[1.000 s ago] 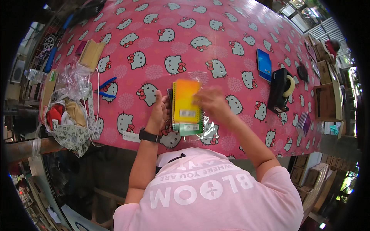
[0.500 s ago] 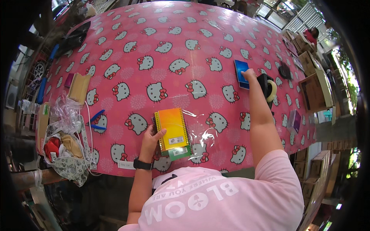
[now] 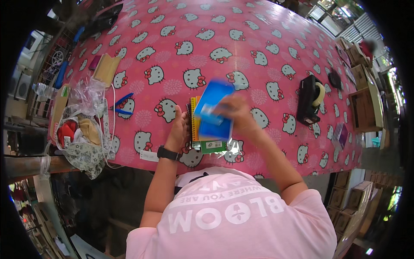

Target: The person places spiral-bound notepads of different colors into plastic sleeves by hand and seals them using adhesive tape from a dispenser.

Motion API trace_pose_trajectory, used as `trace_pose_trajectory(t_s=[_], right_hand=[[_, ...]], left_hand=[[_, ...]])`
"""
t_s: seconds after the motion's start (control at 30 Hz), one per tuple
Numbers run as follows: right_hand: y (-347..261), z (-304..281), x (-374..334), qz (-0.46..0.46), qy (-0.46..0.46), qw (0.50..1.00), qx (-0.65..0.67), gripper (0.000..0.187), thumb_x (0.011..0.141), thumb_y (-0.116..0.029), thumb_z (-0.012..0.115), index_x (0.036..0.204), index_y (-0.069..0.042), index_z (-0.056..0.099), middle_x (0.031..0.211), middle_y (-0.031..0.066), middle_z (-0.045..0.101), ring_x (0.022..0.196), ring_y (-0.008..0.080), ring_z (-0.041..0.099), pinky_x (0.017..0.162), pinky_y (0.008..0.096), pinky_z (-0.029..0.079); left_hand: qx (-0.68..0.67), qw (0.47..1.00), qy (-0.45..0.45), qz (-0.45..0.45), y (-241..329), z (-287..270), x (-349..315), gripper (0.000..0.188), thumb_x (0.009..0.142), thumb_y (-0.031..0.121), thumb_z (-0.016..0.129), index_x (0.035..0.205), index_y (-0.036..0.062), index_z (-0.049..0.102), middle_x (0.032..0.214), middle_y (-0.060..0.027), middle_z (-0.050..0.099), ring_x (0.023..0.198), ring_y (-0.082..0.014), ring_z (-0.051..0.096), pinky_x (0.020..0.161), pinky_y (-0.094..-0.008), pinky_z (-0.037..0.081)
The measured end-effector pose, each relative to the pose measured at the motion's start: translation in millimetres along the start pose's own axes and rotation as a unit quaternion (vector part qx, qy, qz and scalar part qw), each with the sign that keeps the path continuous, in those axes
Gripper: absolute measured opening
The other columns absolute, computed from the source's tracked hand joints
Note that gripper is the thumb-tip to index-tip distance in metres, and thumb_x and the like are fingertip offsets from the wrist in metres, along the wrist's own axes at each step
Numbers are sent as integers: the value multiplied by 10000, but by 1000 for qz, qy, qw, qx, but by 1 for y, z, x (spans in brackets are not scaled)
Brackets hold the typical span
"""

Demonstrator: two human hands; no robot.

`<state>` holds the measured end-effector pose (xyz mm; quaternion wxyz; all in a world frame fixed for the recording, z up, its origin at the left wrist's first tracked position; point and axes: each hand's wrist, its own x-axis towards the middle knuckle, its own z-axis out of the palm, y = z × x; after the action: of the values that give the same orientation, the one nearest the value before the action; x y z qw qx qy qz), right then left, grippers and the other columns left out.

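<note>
Pink patterned table [image 3: 172, 87]: blue notebooks [image 3: 214, 94], over a spiral-bound stack [image 3: 195, 127], clamped in my right hand [image 3: 235, 108] — my left hand [image 3: 177, 131], thumb and fingers apart, just beside the stack; farther right, a black tape dispenser [image 3: 306, 102].

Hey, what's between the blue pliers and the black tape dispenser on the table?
The head view shows, left to right, the left hand, the spiral notebook stack, the blue booklets over it, and the right hand gripping them.
</note>
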<state>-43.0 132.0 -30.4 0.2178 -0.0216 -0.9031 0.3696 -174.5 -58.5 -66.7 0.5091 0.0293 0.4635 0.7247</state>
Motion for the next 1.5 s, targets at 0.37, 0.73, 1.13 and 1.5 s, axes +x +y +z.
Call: trace_pose_trajectory(t_s=[0.37,0.73,1.13,1.5], right_hand=[[-31,23,-40,276,113,816,495,790,799,-209,661,1401,-49,175,1315,152,387,1205,226,399,1003,369,320],[-48,22,-38,118,-6,921,372,982,566,11,731,1391,-135,217,1271,91,401,1202,214,380,1019,344,297],[-50,32,-34,153,-29,909,387,830,567,-9,769,1265,-99,327,1174,57,470,1105,157,444,941,319,381],[-28,41,-34,129,-44,923,359,778,570,-22,789,1222,-84,369,1115,62,526,1063,153,488,930,317,394]], left_hand=[[160,963,-49,210,-2,31,-19,718,656,66,756,1233,-25,339,1091,-141,531,1004,-181,549,860,-311,455],[362,851,-63,375,-20,29,-42,907,538,-59,692,1320,95,258,1180,-111,422,1114,-225,455,919,-333,415],[322,861,-74,386,-22,23,-36,793,539,-44,732,1195,83,305,1108,-89,431,1049,-191,467,889,-329,421],[373,850,-64,367,-26,14,-39,820,545,22,789,1214,77,317,1146,-88,432,1089,-211,460,927,-349,410]])
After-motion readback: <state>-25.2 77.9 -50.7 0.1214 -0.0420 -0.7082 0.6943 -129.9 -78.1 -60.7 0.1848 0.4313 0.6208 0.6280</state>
